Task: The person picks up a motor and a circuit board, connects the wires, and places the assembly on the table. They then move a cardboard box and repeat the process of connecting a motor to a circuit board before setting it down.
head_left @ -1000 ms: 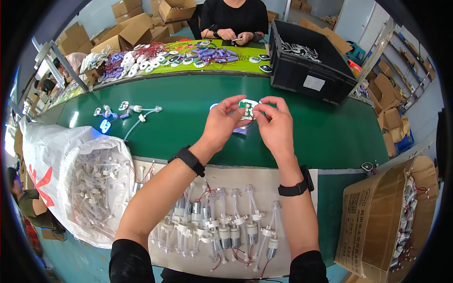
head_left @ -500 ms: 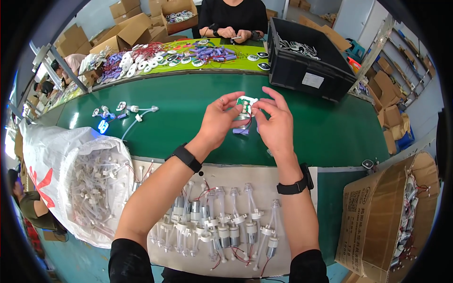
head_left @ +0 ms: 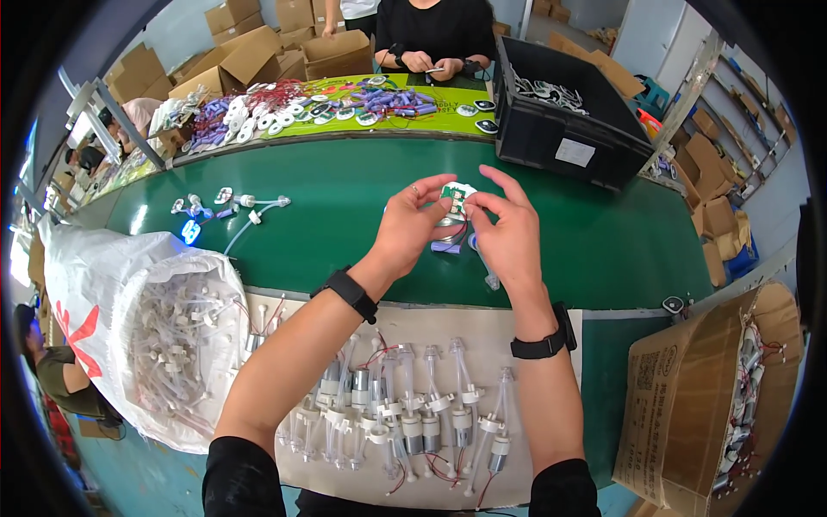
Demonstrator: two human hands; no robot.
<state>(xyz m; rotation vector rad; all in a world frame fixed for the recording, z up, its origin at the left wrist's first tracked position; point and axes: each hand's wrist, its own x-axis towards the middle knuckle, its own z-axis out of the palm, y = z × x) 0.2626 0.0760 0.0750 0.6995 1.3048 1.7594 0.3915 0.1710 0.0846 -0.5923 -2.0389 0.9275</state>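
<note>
My left hand (head_left: 408,226) grips a small green circuit board (head_left: 454,199) with a white casing behind it, above the green table. At the board's right edge, the thumb and index finger of my right hand (head_left: 510,231) pinch together, with the other fingers raised. Whether they hold a wire or only the edge is too small to tell. Thin dark and red wires hang from the board. Just below are a silver round part, partly hidden by my fingers, and a purple battery cell (head_left: 445,247). A clear tube end (head_left: 492,281) shows under my right hand.
Several motors with clear tubes (head_left: 422,431) lie on a beige board before me. A white sack (head_left: 95,302) of tube parts stands left, a carton (head_left: 663,405) right. Beyond are a black crate (head_left: 551,159), piled parts, and a co-worker's hands (head_left: 433,65). A lit blue piece (head_left: 190,231) lies left.
Both hands stay at the board, while the right fingers close in on its edge. More of the clear tube shows below. Another person appears at the back, and the small parts carton there is gone.
</note>
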